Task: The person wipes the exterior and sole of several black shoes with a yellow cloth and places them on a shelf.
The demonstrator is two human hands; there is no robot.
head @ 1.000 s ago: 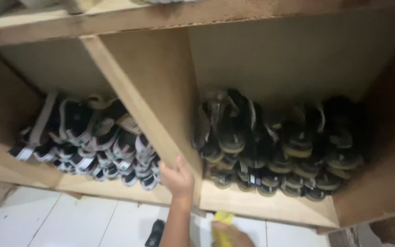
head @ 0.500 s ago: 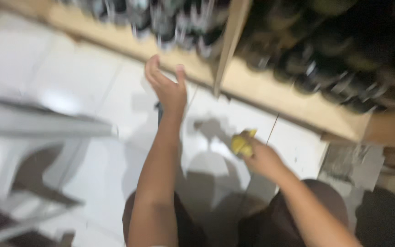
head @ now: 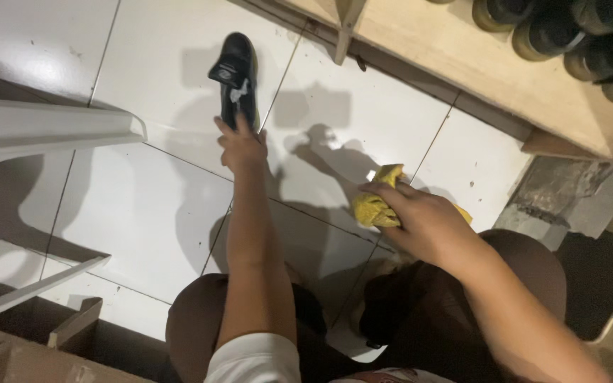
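My left hand [head: 241, 144] reaches down to a black shoe [head: 235, 76] lying on the white tiled floor [head: 143, 213]; its fingers touch the shoe's near end. Whether they have closed around it I cannot tell. My right hand [head: 420, 220] is closed on a crumpled yellow cloth [head: 376, 206], held above the floor in front of my knees. My legs in brown trousers fill the bottom of the view.
A wooden shelf [head: 477, 64] runs along the top right, with several dark shoes [head: 569, 32] stacked on it. A white plastic chair [head: 44, 131] stands at the left. Cardboard pieces [head: 30, 347] lie at the bottom left.
The view has dropped from the shelf compartments to the floor. My left hand has come off the shelf edge and gone down to the black shoe. My right hand still holds the yellow cloth.
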